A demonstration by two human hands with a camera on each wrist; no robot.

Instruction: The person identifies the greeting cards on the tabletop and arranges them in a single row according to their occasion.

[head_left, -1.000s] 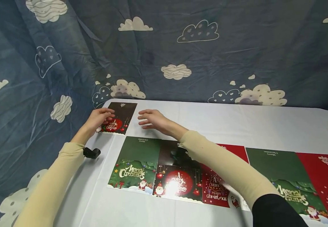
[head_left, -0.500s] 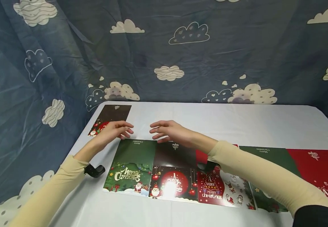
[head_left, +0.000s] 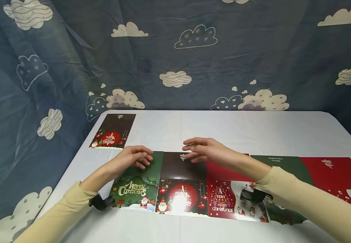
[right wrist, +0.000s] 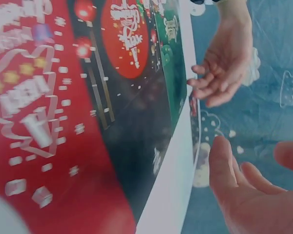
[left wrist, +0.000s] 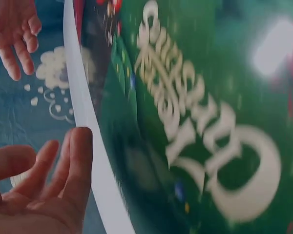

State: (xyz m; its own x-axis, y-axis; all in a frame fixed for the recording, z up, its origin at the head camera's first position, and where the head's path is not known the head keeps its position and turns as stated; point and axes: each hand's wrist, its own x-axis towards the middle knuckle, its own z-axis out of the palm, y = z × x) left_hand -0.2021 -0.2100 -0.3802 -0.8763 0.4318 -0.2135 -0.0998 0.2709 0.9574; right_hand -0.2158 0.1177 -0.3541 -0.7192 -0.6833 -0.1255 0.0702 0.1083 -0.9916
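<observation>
My left hand hovers over the green Christmas card at the left end of a row, fingers loosely bent and holding nothing. Above the dark card with a red ball print and the red card beside it, my right hand hangs with relaxed fingers. It holds nothing either. Another dark card lies by itself at the table's far left corner. In the left wrist view the green card's gold lettering fills the right side. The right wrist view shows both hands above the cards.
Farther right in the row lie another green card and another red card, partly covered by the right sleeve. The white table meets a blue cloud-patterned curtain behind and at the left.
Both hands have left the dark card at the far left corner and come nearer and to the right, over the row. That card stays flat on the table. The head view has shifted slightly.
</observation>
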